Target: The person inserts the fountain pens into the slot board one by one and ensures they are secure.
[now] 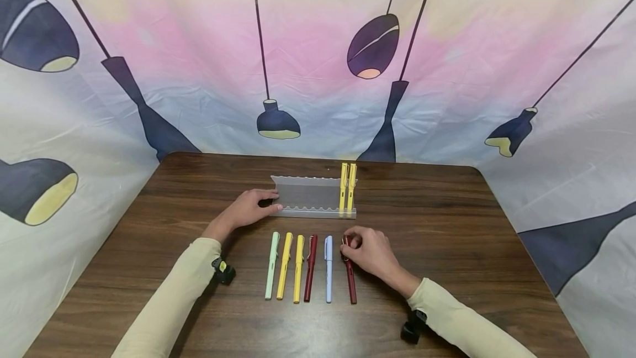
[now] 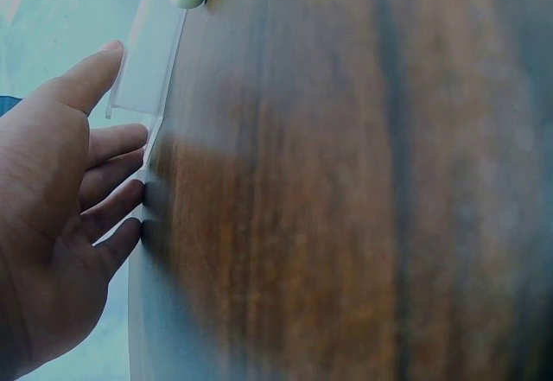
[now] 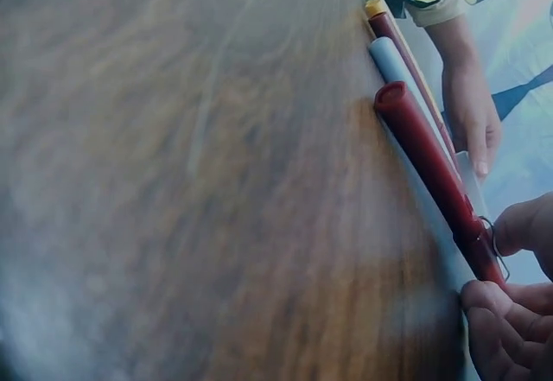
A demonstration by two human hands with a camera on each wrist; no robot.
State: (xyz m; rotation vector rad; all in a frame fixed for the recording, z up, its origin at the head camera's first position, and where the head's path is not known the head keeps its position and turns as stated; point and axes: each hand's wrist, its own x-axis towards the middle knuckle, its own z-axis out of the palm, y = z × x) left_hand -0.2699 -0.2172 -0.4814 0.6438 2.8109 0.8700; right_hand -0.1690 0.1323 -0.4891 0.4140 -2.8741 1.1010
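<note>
A clear plastic pen stand (image 1: 308,195) with notched edges stands toward the back of the table. Two yellow pens (image 1: 346,188) lean in its right end. At the stand's left end rests my left hand (image 1: 248,208); in the left wrist view its thumb and loosely extended fingers (image 2: 112,143) touch the end edge. My right hand (image 1: 372,250) pinches the clip end of a dark red pen (image 1: 351,283), the rightmost in the row. Seen from the right wrist, thumb and fingers hold that dark red pen (image 3: 423,152) near its clip; its other end points toward the camera.
Left of the held pen lie a light blue pen (image 1: 328,275), another dark red pen (image 1: 310,269), two yellow pens (image 1: 285,267) and a pale green pen (image 1: 271,267), side by side on the brown wooden table (image 1: 199,319). A cloth printed with lamps (image 1: 323,43) hangs behind.
</note>
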